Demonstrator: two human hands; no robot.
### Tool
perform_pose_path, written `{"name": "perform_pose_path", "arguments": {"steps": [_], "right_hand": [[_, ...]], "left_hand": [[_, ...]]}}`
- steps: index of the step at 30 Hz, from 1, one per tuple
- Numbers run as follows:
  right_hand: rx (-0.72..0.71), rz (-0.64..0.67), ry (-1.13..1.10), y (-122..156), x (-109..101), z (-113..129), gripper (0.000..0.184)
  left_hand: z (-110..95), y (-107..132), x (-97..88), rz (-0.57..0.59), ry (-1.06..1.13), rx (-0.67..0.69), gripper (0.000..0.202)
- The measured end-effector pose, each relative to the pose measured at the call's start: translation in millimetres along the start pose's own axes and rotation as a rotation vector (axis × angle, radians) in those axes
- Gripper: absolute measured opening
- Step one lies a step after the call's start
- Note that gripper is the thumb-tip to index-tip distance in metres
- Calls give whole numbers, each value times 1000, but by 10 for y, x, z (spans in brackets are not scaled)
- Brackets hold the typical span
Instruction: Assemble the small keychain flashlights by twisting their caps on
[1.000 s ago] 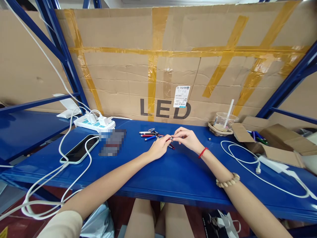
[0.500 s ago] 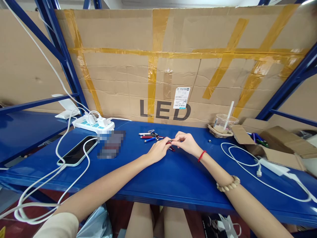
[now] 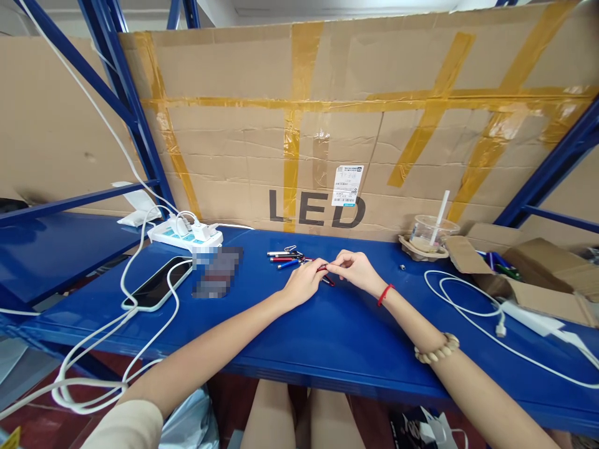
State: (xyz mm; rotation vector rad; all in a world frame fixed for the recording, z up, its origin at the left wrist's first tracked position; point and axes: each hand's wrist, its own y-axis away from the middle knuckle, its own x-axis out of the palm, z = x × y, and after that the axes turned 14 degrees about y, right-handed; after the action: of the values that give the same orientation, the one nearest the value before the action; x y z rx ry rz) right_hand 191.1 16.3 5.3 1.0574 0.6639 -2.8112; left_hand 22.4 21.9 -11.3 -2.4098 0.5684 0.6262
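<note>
Both hands meet over the middle of the blue shelf [image 3: 327, 337]. My left hand [image 3: 305, 284] is closed, its fingertips pinching one end of a small red pen-like piece [image 3: 322, 268]. My right hand [image 3: 355, 269] pinches the same piece from the other side, fingers pressed together. Just behind the hands lies a small pile of several red, blue and silver pens [image 3: 286, 257]. One dark red pen [image 3: 329, 280] lies on the shelf under my hands.
A phone [image 3: 156, 284] on a white cable [image 3: 140, 330] and a power strip [image 3: 186, 236] lie at left. A plastic cup with a straw [image 3: 428, 234], an open cardboard box [image 3: 519, 268] and another white cable [image 3: 468, 305] lie at right. A taped cardboard wall [image 3: 327, 137] stands behind.
The hands have stayed pinched together on the red piece, fingers shifting slightly. The view has shifted a little to the right and down.
</note>
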Motion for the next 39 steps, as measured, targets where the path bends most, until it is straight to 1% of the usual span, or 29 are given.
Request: {"name": "perform_pose_path", "arguments": {"steps": [6, 14, 20, 24, 39], "right_hand": [[4, 2, 21, 1, -11, 7, 39], [60, 7, 11, 3, -17, 73, 42], [37, 14, 37, 9, -23, 97, 43], [52, 19, 52, 14, -27, 131, 45], [-26, -52, 168, 19, 0, 153, 46]], "left_hand": [[-11, -2, -6, -5, 24, 0, 19], [-53, 8, -17, -6, 42, -4, 20], [-63, 16, -22, -12, 13, -39, 20], [-68, 19, -27, -23, 11, -41, 20], [-57, 14, -17, -51, -14, -37, 19]]}}
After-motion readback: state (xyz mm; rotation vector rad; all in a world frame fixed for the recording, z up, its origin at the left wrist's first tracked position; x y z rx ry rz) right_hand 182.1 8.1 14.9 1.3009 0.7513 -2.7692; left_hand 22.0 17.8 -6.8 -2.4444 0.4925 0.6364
